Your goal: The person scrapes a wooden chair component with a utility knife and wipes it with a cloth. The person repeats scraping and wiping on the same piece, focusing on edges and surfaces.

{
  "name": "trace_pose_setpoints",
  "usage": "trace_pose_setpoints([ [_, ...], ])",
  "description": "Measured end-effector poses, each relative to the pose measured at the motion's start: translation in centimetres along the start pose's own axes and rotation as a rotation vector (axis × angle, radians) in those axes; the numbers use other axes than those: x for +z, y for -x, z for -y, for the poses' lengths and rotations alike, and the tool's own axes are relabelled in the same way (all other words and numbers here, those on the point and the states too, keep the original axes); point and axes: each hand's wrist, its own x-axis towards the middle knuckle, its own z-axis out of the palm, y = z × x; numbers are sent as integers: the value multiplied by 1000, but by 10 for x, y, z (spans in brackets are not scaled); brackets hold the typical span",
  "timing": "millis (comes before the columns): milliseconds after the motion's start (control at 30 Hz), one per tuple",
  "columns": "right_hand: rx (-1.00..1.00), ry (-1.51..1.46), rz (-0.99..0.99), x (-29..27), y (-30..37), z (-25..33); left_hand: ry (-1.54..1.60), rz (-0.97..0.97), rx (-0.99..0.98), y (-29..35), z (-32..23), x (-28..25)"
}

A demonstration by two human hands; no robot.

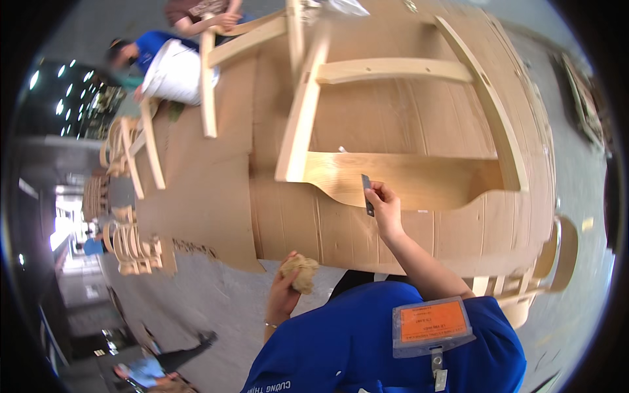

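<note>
My right hand (388, 208) is closed on a small flat dark-grey blade (366, 188), pinched between thumb and fingers. It hangs over the curved backrest (413, 175) of a pale wooden chair frame (481, 92); whether the blade touches the wood I cannot tell. This frame lies with its legs pointing away from me and a crossbar (396, 69) between them. Low on the left, at the near edge of the table, my left hand (282, 296) grips a crumpled tan rag (302, 274).
Cardboard (196, 209) covers the table. Another wooden chair frame (208, 85) stands at the far left, near a person's hands (227, 21). A second person holds a white bucket (173, 72). Stacked chair parts (134, 247) stand left on the floor; a chair (560, 255) is right.
</note>
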Motion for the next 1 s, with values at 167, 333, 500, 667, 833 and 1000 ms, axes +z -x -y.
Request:
trace_pose_setpoints([
  [167, -57, -21, -147, -18, 19, -16, -1101, 101, 275, -58, -42, 113],
  [333, -457, 414, -304, -51, 33, 17, -1661, -93, 1226, -165, -62, 189],
  [500, -1011, 863, -347, -123, 18, 104, -1684, -332, 1339, -240, -31, 193],
  [667, -1077, 876, -543, -167, -18, 147, -1535, -160, 1240, -250, 45, 200],
  [833, -1095, 900, -557, -184, -35, 149, -1726, -213, 1201, -246, 14, 177],
  [1000, -1066, 962, -518, -192, -42, 138, -1677, -391, 1268, -244, 14, 176],
])
